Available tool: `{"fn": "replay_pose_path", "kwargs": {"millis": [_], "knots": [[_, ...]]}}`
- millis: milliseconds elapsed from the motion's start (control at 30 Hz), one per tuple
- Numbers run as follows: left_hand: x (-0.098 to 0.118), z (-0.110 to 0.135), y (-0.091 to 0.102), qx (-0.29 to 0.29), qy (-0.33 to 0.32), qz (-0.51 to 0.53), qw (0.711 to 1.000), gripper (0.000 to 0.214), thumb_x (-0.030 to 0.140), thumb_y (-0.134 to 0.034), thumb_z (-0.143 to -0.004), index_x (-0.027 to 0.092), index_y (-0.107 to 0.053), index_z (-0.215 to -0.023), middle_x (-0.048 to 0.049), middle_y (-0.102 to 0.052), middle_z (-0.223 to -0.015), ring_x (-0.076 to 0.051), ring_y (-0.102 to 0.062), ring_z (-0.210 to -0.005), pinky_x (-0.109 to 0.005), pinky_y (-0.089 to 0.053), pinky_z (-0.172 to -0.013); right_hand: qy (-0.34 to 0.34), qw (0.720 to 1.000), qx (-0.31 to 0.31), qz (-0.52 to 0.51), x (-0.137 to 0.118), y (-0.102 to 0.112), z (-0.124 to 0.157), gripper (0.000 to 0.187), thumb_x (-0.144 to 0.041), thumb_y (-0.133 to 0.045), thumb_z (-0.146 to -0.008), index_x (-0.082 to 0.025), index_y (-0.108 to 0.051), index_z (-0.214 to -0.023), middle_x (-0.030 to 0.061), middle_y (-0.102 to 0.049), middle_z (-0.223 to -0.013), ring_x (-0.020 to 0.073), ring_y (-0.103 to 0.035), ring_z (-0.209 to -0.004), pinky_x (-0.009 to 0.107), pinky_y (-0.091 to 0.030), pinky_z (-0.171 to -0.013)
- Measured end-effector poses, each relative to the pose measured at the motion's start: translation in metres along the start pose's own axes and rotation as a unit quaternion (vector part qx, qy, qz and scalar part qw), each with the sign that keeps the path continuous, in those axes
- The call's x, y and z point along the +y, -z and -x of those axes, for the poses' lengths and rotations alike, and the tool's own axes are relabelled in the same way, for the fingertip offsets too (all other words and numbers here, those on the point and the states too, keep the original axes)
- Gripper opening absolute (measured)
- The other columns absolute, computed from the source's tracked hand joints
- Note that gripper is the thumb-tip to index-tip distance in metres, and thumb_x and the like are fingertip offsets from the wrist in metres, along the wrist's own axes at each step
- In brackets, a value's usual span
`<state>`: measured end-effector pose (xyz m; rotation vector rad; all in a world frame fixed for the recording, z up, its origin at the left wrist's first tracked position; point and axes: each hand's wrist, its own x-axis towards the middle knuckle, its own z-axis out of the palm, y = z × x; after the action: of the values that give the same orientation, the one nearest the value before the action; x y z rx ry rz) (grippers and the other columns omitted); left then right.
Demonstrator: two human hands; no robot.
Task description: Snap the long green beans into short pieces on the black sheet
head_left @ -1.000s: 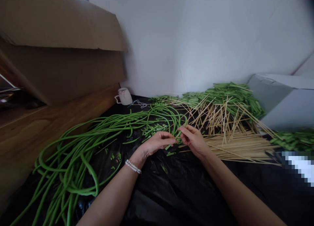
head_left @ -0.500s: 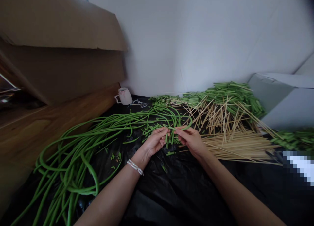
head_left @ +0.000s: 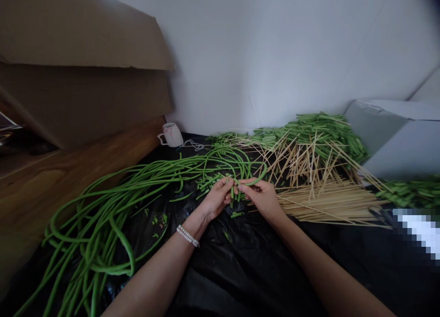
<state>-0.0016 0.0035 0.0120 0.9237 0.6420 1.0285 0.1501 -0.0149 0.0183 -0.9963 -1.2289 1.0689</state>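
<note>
Looping beyond right hand (head_left: pixel 266 201), green bean (head_left: pixel 264 170), reaching left hand (head_left: pixel 217 198)

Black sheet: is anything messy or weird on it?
Yes, a bit. The upper sticks crisscross every which way, while the lower sticks lie nearly side by side. Small green bits lie scattered beside the long green strands.

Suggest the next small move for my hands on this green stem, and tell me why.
I'd probably snap off its end between your fingertips. Your left hand and right hand seem to pinch the stem close together near one end, while its other part curves away beyond the right hand, and short green pieces lie close by.
</note>
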Motion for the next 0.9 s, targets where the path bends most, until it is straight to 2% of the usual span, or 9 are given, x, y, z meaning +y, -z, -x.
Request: {"fn": "replay_pose_path", "kwargs": {"millis": [100,233,333,467,600,900], "knots": [[-0.002,0.001,-0.001,0.001,0.005,-0.040,0.999,0.031,0.041,-0.069,-0.081,0.013,-0.055,-0.078,0.0032,-0.051,-0.063,-0.001,-0.027,-0.041,-0.014,-0.017,-0.038,0.019,0.999,0.000,0.027,0.007,0.000,0.000,0.021,-0.034,-0.075,-0.068,-0.021,-0.077,-0.084,0.0027,-0.072,-0.073,0.0129,-0.055,-0.053,0.026,-0.047,-0.048],[-0.002,0.004,-0.005,0.028,0.017,-0.066,0.997,0.036,0.048,-0.064,-0.082,0.014,-0.059,-0.092,0.0044,-0.048,-0.059,-0.002,-0.024,-0.040,-0.016,-0.013,-0.038,0.021,0.999,-0.005,0.049,0.014,0.000,0.001,0.022,-0.034,-0.073,-0.070,-0.021,-0.077,-0.087,0.0044,-0.075,-0.082,0.0139,-0.059,-0.055,0.027,-0.048,-0.048],[0.000,0.006,-0.009,0.048,0.018,-0.092,0.994,0.039,0.050,-0.061,-0.084,0.014,-0.061,-0.098,0.0045,-0.046,-0.058,-0.003,-0.024,-0.041,-0.017,-0.013,-0.039,0.035,0.997,-0.022,0.062,0.014,-0.001,0.003,0.021,-0.035,-0.072,-0.072,-0.022,-0.076,-0.088,0.0051,-0.076,-0.088,0.0169,-0.065,-0.063,0.028,-0.051,-0.052],[0.002,0.006,-0.012,0.084,0.040,-0.110,0.990,0.033,0.041,-0.060,-0.084,0.015,-0.060,-0.104,0.0053,-0.045,-0.056,-0.003,-0.023,-0.040,-0.017,-0.012,-0.039,0.043,0.994,-0.027,0.092,0.015,-0.003,0.005,0.019,-0.034,-0.070,-0.073,-0.022,-0.076,-0.087,0.0049,-0.076,-0.086,0.0198,-0.068,-0.072,0.030,-0.054,-0.059],[0.003,0.005,-0.011,0.086,0.046,-0.106,0.990,0.027,0.026,-0.054,-0.081,0.016,-0.058,-0.106,0.0063,-0.044,-0.054,-0.003,-0.020,-0.037,-0.018,-0.011,-0.039,0.041,0.993,-0.028,0.104,0.016,-0.005,0.007,0.019,-0.032,-0.070,-0.072,-0.021,-0.076,-0.087,0.0054,-0.075,-0.082,0.0198,-0.068,-0.071,0.030,-0.053,-0.060],[0.004,0.005,-0.009,0.071,0.032,-0.095,0.992,0.033,0.021,-0.056,-0.075,0.016,-0.055,-0.108,0.0099,-0.037,-0.050,-0.004,-0.019,-0.037,-0.018,-0.012,-0.039,0.007,0.997,-0.043,0.067,0.003,-0.007,0.009,0.020,-0.035,-0.074,-0.069,-0.020,-0.076,-0.081,0.0034,-0.072,-0.072,0.0132,-0.056,-0.053,0.027,-0.045,-0.050]]}}
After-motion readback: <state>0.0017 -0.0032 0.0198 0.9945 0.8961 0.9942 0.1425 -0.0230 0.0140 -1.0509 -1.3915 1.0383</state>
